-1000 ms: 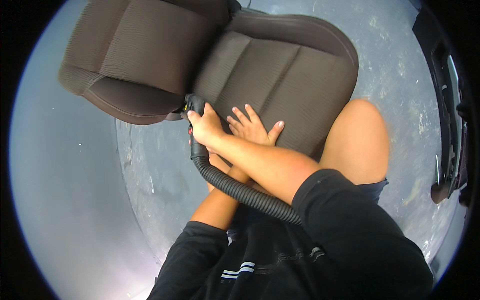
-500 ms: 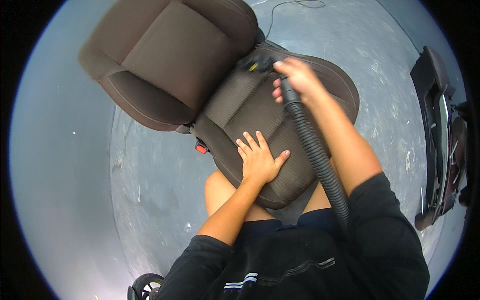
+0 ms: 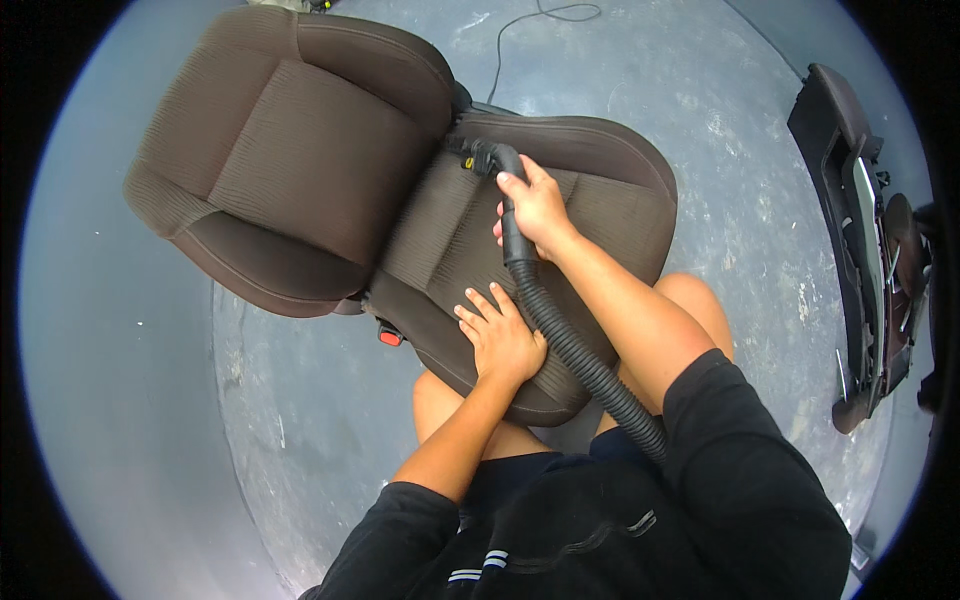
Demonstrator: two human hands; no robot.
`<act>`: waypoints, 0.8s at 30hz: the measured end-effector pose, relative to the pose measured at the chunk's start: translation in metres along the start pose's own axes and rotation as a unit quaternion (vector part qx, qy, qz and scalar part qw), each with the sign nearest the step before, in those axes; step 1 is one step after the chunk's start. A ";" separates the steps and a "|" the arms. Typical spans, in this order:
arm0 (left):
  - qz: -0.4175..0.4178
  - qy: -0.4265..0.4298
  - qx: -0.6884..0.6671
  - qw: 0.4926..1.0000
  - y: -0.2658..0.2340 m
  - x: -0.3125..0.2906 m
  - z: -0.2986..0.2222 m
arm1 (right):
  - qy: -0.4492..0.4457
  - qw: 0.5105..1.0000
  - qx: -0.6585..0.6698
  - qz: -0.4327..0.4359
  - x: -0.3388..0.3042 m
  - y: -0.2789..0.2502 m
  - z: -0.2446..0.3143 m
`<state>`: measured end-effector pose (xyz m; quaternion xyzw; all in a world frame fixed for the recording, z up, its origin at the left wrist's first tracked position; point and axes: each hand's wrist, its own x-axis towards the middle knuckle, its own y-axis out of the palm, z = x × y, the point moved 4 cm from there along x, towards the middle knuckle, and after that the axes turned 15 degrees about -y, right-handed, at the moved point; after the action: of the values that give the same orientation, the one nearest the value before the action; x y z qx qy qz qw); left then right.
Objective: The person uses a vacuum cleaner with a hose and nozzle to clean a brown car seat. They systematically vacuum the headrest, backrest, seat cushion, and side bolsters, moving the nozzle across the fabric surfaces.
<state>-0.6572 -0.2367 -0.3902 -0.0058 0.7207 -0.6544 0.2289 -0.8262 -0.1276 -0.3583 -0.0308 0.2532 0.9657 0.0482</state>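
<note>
A brown fabric car seat (image 3: 600,210) stands in front of me, its backrest (image 3: 310,150) to the far left. My right hand (image 3: 535,210) is closed round the black handle of a vacuum hose (image 3: 585,365). The bent end of the hose carries a dark nozzle (image 3: 478,157) with a yellow part, at the crease between cushion and backrest. My left hand (image 3: 505,340) lies flat on the front of the cushion, fingers spread, with the ribbed hose passing just right of it. The hose runs down to my right side.
A red seat-belt buckle (image 3: 390,338) sticks out at the seat's left side. Dark car door panels (image 3: 860,250) lean by the wall at the right. A thin cable (image 3: 500,45) lies on the grey floor (image 3: 740,170) beyond the seat.
My right hand has drawn the hose and nozzle nearer the backrest crease. My left hand stays flat on the cushion. The whole view has shifted, with the seat now lower and further left.
</note>
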 end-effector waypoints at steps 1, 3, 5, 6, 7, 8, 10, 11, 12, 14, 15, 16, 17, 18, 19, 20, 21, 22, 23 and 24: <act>0.002 0.000 0.012 1.000 0.002 0.001 0.000 | 0.016 0.999 -0.031 -0.032 0.002 0.000 -0.002; -0.007 0.003 0.006 1.000 0.003 0.003 -0.001 | -0.011 1.000 0.003 0.013 0.011 0.012 -0.002; -0.011 0.001 -0.017 1.000 0.004 0.004 0.000 | -0.042 0.999 0.014 0.002 0.019 0.021 -0.002; -0.016 0.002 0.005 1.000 0.004 0.004 0.000 | -0.002 1.000 -0.018 -0.014 0.021 0.022 -0.008; -0.010 0.000 0.036 0.999 0.005 0.005 0.001 | 0.024 0.999 -0.044 -0.015 0.025 0.019 -0.007; -0.018 -0.004 0.062 0.998 0.004 0.005 0.001 | 0.059 0.995 -0.077 -0.015 0.026 0.014 -0.008; -0.016 -0.005 0.011 1.000 0.001 0.003 0.002 | 0.049 0.992 -0.111 -0.022 0.031 -0.013 0.014; -0.022 -0.004 -0.005 1.000 0.000 0.002 0.002 | 0.039 0.991 -0.122 0.040 0.035 -0.031 0.036; -0.025 -0.003 -0.020 0.999 -0.002 0.001 0.002 | 0.009 0.980 -0.186 0.066 0.033 -0.050 0.058; -0.027 -0.003 -0.033 0.999 -0.002 -0.001 0.003 | -0.014 0.938 -0.287 0.193 0.020 -0.087 0.107; -0.026 -0.002 -0.039 0.999 -0.002 -0.001 0.004 | 0.019 0.918 -0.346 0.196 0.005 -0.108 0.130; -0.030 -0.002 -0.040 0.999 -0.001 -0.001 0.006 | 0.001 0.902 -0.365 0.229 -0.014 -0.118 0.152; -0.027 -0.003 -0.050 0.998 0.000 -0.001 0.007 | -0.001 0.888 -0.409 0.210 -0.034 -0.126 0.169; -0.013 -0.006 -0.045 0.999 0.002 -0.001 0.008 | -0.020 0.871 -0.456 0.181 -0.053 -0.130 0.184; -0.012 -0.006 -0.045 0.999 0.003 -0.001 0.009 | -0.018 0.874 -0.450 0.182 -0.074 -0.129 0.191; -0.024 -0.001 -0.056 0.998 0.002 -0.001 0.010 | 0.004 0.865 -0.480 0.148 -0.087 -0.130 0.198; -0.020 -0.002 -0.062 0.998 0.002 -0.002 0.010 | -0.012 0.865 -0.473 0.165 -0.094 -0.120 0.196; -0.004 -0.006 -0.059 0.998 0.002 -0.002 0.011 | 0.006 0.852 -0.502 0.147 -0.099 -0.114 0.189; -0.002 -0.005 -0.062 0.998 0.000 -0.003 0.011 | -0.004 0.844 -0.515 0.147 -0.091 -0.103 0.181; -0.004 -0.004 -0.059 0.998 -0.003 -0.004 0.011 | -0.021 0.852 -0.491 0.183 -0.078 -0.087 0.165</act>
<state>-0.6506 -0.2466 -0.3869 -0.0251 0.7569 -0.6117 0.2286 -0.7447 0.0235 -0.2504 0.0162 -0.2534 0.9563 -0.1452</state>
